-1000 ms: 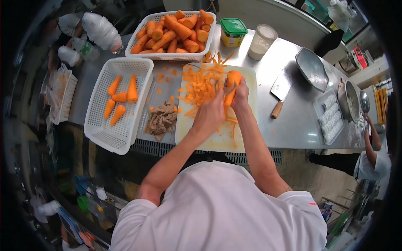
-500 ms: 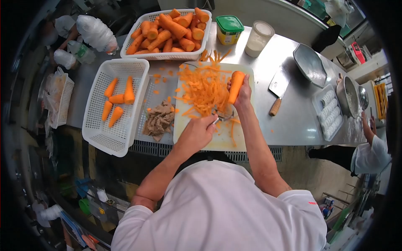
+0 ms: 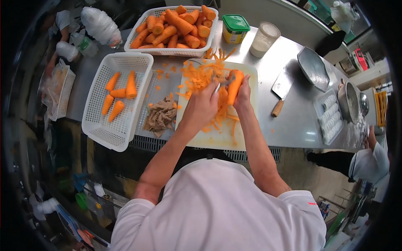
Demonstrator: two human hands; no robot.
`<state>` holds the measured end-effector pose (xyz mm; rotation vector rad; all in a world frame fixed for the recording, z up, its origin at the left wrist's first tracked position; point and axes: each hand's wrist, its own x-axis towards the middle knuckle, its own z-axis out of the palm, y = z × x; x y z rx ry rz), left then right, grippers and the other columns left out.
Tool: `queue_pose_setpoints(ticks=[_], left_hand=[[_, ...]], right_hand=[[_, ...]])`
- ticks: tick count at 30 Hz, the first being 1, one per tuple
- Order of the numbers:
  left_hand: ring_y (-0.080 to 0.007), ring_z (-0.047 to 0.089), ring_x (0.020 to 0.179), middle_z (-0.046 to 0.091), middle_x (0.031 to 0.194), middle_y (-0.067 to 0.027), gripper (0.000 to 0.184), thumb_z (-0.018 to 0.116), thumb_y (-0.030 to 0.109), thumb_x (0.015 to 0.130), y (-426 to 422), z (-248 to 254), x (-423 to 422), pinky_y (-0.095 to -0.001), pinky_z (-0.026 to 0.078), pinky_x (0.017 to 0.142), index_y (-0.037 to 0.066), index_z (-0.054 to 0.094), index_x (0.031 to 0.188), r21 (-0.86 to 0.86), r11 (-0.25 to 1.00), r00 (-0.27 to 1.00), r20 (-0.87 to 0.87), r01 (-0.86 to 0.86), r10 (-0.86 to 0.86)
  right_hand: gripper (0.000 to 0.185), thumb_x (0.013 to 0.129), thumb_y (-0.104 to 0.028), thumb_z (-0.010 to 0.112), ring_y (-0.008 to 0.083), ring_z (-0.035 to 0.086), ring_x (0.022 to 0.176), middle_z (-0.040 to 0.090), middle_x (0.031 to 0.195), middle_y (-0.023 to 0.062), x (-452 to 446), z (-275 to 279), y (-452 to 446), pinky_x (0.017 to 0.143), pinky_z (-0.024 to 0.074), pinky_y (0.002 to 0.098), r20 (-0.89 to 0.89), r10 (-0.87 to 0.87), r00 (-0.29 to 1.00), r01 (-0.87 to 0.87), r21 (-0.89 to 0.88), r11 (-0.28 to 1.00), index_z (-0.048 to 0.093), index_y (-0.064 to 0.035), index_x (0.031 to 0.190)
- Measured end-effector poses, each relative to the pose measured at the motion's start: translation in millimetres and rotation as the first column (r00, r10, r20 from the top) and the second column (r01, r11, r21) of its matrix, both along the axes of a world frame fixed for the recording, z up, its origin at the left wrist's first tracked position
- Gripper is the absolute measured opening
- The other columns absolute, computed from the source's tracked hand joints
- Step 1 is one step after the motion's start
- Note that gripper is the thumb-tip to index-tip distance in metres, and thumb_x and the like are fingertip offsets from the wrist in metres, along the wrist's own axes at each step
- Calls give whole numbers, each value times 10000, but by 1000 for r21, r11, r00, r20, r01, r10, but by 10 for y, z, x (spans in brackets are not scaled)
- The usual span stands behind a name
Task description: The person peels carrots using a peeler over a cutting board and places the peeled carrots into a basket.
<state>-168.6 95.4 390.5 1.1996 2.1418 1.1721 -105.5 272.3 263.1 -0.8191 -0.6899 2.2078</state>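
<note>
My right hand [image 3: 242, 94] grips a large carrot [image 3: 235, 87] slantwise, thick end up, over the white cutting board [image 3: 247, 125]. The peeler [image 3: 218, 83], blurred at its head, is in my left hand [image 3: 204, 104], close to the carrot's left side. Orange peelings [image 3: 194, 79] lie heaped on the board, partly behind my left hand. At the left, several carrots [image 3: 131, 85] rest in a white perforated basket [image 3: 100, 121]. Many more carrots [image 3: 178, 23] fill another white basket [image 3: 146, 51] behind the board.
Crumpled brown cloth [image 3: 161, 116] lies left of the board. A cleaver [image 3: 282, 90], metal tray [image 3: 313, 69] and tray of white rolls [image 3: 330, 119] are to the right. Behind stand a green-lidded tub [image 3: 235, 29] and a clear container [image 3: 264, 39]. Another person [image 3: 370, 163] is at far right.
My left hand and the peeler have moved up from the lower board to the carrot's side since half a second ago. The carrot remains in my right hand.
</note>
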Motion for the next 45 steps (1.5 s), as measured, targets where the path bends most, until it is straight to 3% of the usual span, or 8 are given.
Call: queue_pose_setpoints(ticks=[9,14,18,21,29,33,40,45], left_hand=[[-417,663,786,641,873,-287,291,558,128,936,-342,-203,213,-437,508,685,-21,617,1180,-44,984,983,64,175,-172],[-412,669,815,645,893,-291,319,571,114,925,324,-159,-100,-433,516,714,-16,615,1212,75,994,996,-23,-79,81],[-412,669,813,650,880,-285,319,571,116,925,-24,-313,280,-428,516,710,-8,614,1216,46,998,991,-124,-44,50],[-433,658,828,646,894,-292,301,557,116,934,-350,-74,306,-450,511,707,-18,605,1200,-117,982,982,131,151,-135],[-422,665,827,653,894,-288,325,568,108,929,198,-473,162,-431,517,705,-25,600,1223,138,988,979,-181,-67,91],[-425,666,826,648,910,-295,318,556,110,942,-339,-152,345,-438,512,699,-35,595,1222,-78,989,991,56,126,-122],[-452,639,779,632,838,-300,310,530,90,945,239,-303,41,-473,501,667,-27,570,1230,133,989,993,-95,-62,75],[-421,663,809,655,903,-282,360,526,101,945,-481,-376,386,-444,510,687,-8,558,1287,-32,996,994,74,83,-81]], right_hand=[[647,1030,-586,292,214,627,797,648,954,113,107,-218,185,693,551,338,-40,15,999,-16,-32,999,534,-22,1232],[637,1043,-560,266,224,637,800,656,985,128,-66,71,-104,695,558,361,96,5,995,-7,25,1000,528,-13,1236],[633,1045,-558,252,221,634,767,656,971,126,-105,78,13,681,556,346,48,-90,995,90,-9,996,532,-20,1226],[625,1045,-556,254,226,635,772,656,982,122,20,-66,120,684,558,346,48,-130,990,134,-73,988,536,-25,1215],[658,1034,-587,238,210,616,728,655,933,127,-118,329,-114,643,546,330,-51,-12,999,9,-60,998,521,-19,1210],[663,1031,-589,253,213,617,726,655,929,123,41,-28,169,644,546,335,35,-65,997,66,-10,998,526,-11,1206],[666,1036,-581,237,221,625,755,653,956,133,-117,121,-84,655,550,362,103,-6,995,4,18,1000,540,-10,1198],[759,1016,-625,168,232,588,746,607,932,140,-16,-260,402,642,544,331,-182,-78,980,46,-174,984,514,29,1185]])
